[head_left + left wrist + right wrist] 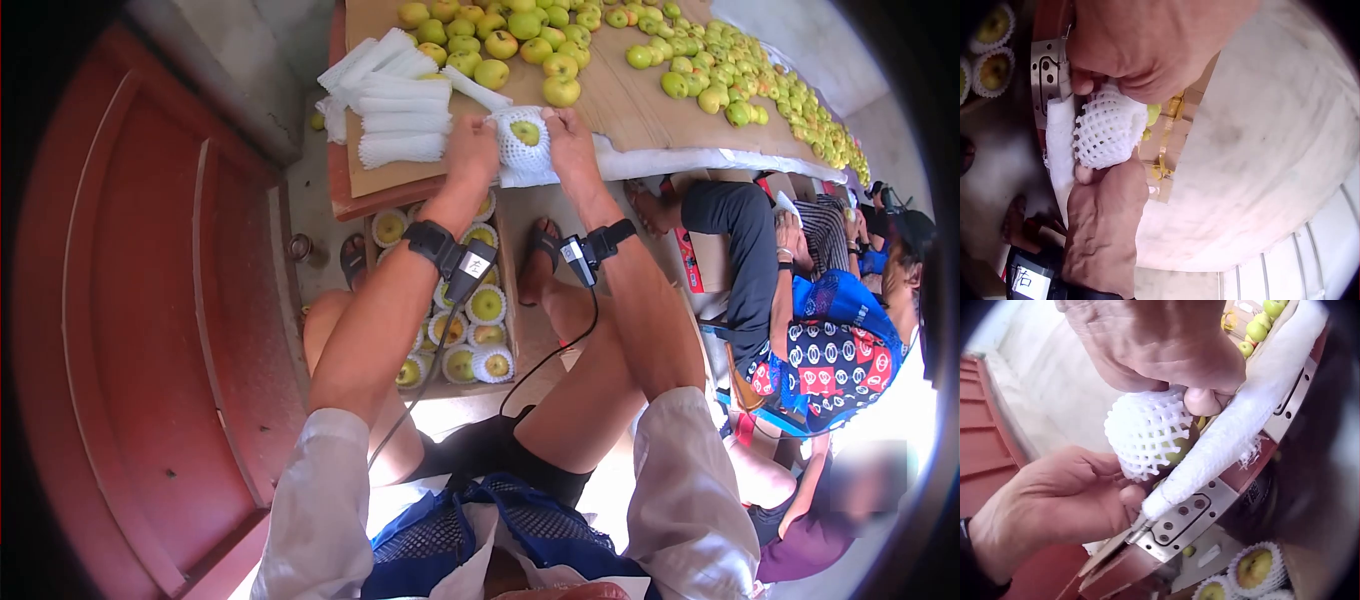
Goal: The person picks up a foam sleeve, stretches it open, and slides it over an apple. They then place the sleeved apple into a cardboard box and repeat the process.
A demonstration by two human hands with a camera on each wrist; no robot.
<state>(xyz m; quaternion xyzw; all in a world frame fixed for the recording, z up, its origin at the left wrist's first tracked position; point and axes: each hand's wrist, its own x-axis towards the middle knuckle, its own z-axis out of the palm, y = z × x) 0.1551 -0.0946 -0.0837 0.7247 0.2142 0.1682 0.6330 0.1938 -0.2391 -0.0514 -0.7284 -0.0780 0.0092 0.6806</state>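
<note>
A yellow-green apple (526, 132) wrapped in a white foam net (512, 152) is held at the table's front edge, its end showing through the net's opening. My left hand (472, 152) grips the wrapped apple from the left, and my right hand (573, 148) grips it from the right. In the left wrist view the foam net (1109, 128) is stretched over the fruit between both hands. The right wrist view shows my left fingers (1107, 464) at the net's lower side and my right hand (1166, 350) above it. A stack of flat foam nets (405, 120) lies left of my hands.
Loose apples (490, 45) cover the back of the cardboard-topped table (610, 110), with more (720, 80) to the right. Below the table edge stands a box of netted apples (487, 303). A red door (140, 300) is at left; other people sit at right, one in a patterned top (835, 350).
</note>
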